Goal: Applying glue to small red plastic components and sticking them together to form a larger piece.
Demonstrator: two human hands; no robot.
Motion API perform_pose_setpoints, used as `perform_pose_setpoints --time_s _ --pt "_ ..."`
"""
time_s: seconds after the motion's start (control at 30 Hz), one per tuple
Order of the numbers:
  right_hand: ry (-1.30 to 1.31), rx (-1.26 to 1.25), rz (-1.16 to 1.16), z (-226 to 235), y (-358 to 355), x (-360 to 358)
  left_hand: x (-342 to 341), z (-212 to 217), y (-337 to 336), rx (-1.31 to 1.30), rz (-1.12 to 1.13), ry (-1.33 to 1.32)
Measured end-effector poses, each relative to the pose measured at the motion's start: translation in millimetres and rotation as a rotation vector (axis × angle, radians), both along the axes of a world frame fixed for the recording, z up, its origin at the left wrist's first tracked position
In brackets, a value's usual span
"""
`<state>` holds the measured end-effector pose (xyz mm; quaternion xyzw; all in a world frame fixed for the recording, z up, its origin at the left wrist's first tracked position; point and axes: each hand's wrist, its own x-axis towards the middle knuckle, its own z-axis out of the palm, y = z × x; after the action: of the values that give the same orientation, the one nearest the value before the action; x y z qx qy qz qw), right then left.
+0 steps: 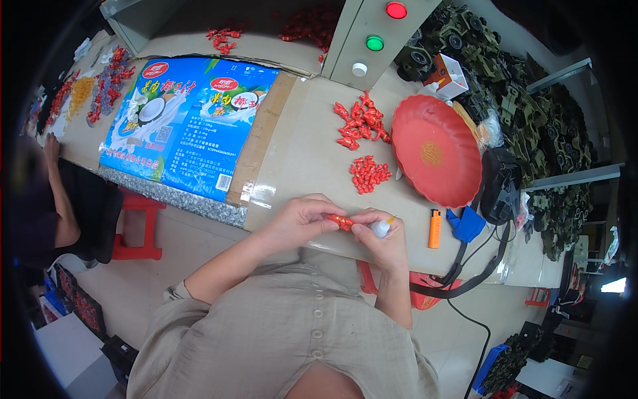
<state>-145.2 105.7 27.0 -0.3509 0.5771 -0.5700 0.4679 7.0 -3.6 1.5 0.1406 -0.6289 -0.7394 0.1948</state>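
Over the table's front edge, my left hand (299, 221) and my right hand (384, 243) meet at a small glossy red plastic figure (340, 221). The fingertips of both hands pinch it, one hand at each end, and cover part of it. A small white bottle with a yellow tip (381, 228), resembling a glue bottle, is also held in my right hand. Beyond my hands lies a heap of little red parts (369, 175). Farther back is a looser pile of larger red figures (359, 123).
Right of the piles lies a red scalloped tray (458, 174), with an orange lighter (434, 229) and black strap (458, 282) nearby. A button post (365, 50) stands behind. Blue printed cardboard (189, 126) covers the left; a co-worker's arm (63, 199) is beyond. Camouflage toy vehicles (525, 113) pile right.
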Motion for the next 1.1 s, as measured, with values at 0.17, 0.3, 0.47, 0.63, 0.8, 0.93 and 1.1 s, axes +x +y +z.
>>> perform_pose_setpoints --time_s 0.17,0.3,0.47,0.63,0.8,0.93,1.1 --pt "-0.119 0.055 -0.070 -5.8 0.2 3.8 0.0 -1.2 -1.5 0.061 0.009 0.048" --pt "-0.065 0.072 -0.101 -5.4 -1.3 8.8 0.2 -0.2 -3.6 -0.014 0.016 0.058" --pt "0.144 -0.036 -0.091 -9.0 -1.1 8.2 -0.6 2.8 -2.9 0.128 0.037 -0.107" --pt "0.168 -0.001 -0.065 -4.5 1.8 3.7 -1.5 11.0 -1.7 0.191 -0.013 -0.175" --pt "0.269 -0.080 -0.079 -10.1 -2.7 9.5 -0.4 12.0 -4.7 0.161 0.005 -0.232" --pt "0.309 -0.146 -0.110 -14.4 -5.3 14.1 -1.4 8.5 -10.9 0.249 -0.062 -0.190" --pt "0.347 -0.193 -0.126 -17.3 -7.3 16.8 -1.2 3.1 -11.4 0.283 -0.081 -0.186"
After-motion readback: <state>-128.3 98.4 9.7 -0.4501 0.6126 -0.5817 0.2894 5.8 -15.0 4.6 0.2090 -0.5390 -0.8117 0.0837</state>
